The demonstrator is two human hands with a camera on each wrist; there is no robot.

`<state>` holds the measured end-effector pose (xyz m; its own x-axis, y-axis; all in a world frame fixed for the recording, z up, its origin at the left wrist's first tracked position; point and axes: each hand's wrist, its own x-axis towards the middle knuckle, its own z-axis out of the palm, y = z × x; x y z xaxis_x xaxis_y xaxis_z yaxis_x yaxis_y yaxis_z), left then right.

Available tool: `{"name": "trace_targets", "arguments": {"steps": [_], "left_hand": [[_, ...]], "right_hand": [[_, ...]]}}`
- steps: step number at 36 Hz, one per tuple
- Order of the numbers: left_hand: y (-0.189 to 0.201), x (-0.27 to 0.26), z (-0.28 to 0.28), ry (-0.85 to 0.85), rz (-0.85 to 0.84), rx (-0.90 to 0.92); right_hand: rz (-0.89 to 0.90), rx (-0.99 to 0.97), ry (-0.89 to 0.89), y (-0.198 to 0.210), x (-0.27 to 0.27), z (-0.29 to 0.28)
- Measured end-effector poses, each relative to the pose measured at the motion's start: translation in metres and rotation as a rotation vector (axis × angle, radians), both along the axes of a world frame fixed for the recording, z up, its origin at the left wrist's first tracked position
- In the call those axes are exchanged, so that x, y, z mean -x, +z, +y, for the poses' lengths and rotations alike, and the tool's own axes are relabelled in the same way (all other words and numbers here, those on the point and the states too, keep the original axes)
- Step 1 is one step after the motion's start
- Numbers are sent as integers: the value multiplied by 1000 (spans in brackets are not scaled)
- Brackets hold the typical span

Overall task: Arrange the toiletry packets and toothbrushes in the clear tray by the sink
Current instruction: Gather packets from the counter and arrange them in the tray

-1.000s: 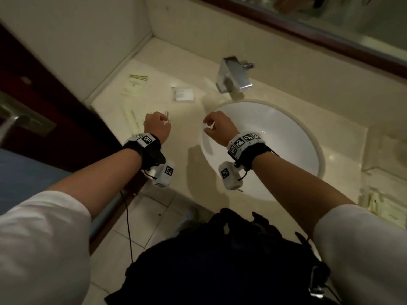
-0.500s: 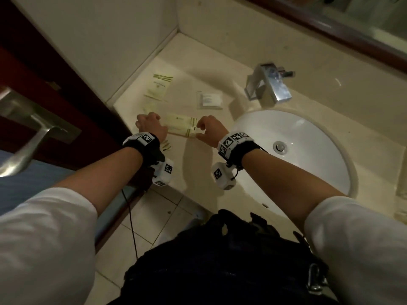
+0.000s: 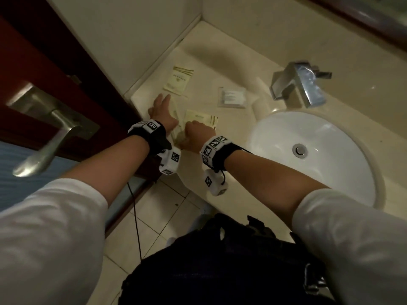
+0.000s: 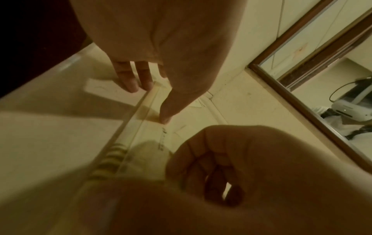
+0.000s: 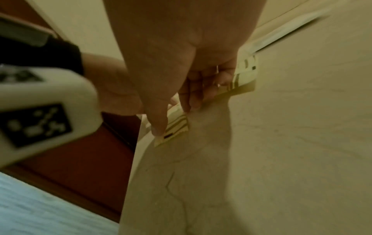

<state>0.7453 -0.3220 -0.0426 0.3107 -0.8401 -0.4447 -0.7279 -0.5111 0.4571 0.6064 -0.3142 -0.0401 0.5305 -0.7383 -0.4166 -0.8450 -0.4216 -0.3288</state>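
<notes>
A long toothbrush packet (image 4: 141,114) with a striped end lies near the counter's front left corner. My left hand (image 3: 161,108) lies flat over its far end, fingers (image 4: 130,79) straight and touching the counter. My right hand (image 3: 193,133) is curled, thumb and fingers (image 5: 159,125) pinching the striped near end of that packet (image 5: 177,125). A cream packet (image 3: 201,118) sits just beyond the right hand. Another cream packet (image 3: 178,81) lies further back by the wall, and a clear white packet (image 3: 232,96) lies near the faucet. The clear tray is out of view.
A chrome faucet (image 3: 299,84) and the white sink (image 3: 308,155) are to the right. A dark wooden door with a metal handle (image 3: 44,128) stands close on the left. The counter's front edge (image 5: 132,159) drops to a tiled floor. A mirror (image 4: 322,79) runs along the back wall.
Both hands have moved left and down to the counter's front left corner. The left hand has gone from curled to flat and spread. The view has swung left.
</notes>
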Motion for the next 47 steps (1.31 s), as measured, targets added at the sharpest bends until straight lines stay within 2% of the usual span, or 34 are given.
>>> {"name": "trace_targets", "arguments": {"steps": [5, 11, 19, 27, 30, 32, 36, 38, 43, 47], "left_hand": [[7, 1, -13, -94, -55, -123], [8, 0, -18, -105, -147, -57], [17, -12, -17, 173, -190, 45], [32, -27, -7, 305, -21, 137], [39, -24, 1, 371, 59, 173], [42, -19, 3, 354, 125, 142], [47, 1, 5, 391, 353, 135], [56, 24, 8, 426, 486, 133], [73, 95, 10, 277, 651, 116], [78, 153, 10, 219, 802, 57]], "right_hand": [[54, 6, -38, 1, -9, 1], [75, -18, -60, 5, -12, 2], [23, -78, -70, 4, -5, 3], [-39, -211, -29, 10, 5, 6], [-146, -279, -163, 9, 20, 2], [-239, -356, -304, 9, 37, -2], [-532, -485, -695, 20, 88, -7], [-627, -491, -814, 26, 116, -7], [-882, -507, -1041, 39, 193, 3], [-998, -469, -1174, 45, 252, 26]]}}
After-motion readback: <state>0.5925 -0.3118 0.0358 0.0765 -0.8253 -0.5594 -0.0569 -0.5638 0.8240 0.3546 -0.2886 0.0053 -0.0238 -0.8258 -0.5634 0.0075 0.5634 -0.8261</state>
